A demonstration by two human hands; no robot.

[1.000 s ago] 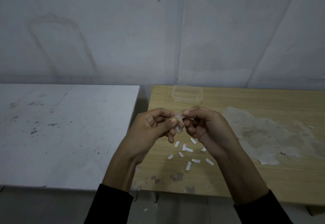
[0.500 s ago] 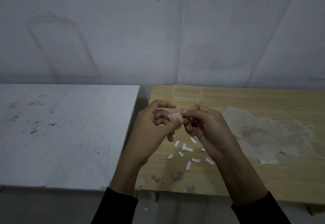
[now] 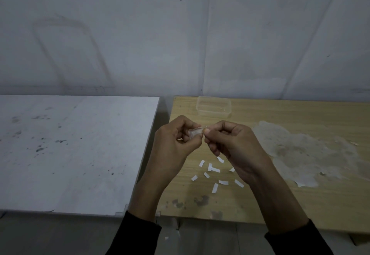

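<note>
— What do the hands have between them?

— A small translucent piece (image 3: 194, 133); what it is exactly I cannot tell. It is held in the air above the near-left part of the wooden table (image 3: 300, 198), right where the two hands meet.

— And the fingers?

— The left hand (image 3: 176, 141) has its fingers curled round the piece's left part. The right hand (image 3: 235, 144) pinches the right end between thumb and forefinger, with its other fingers folded in below.

— What lies around them?

— At twelve o'clock from the hands a clear plastic container (image 3: 213, 107) stands near the table's far edge. At about five o'clock, partly under the right hand, white paper slips (image 3: 215, 169) lie scattered on the wood. At three o'clock the wood has a pale worn patch (image 3: 296, 150). At nine o'clock a white table (image 3: 70, 150), speckled with dark marks, stands beside the wooden one, with a narrow gap between them.
</note>
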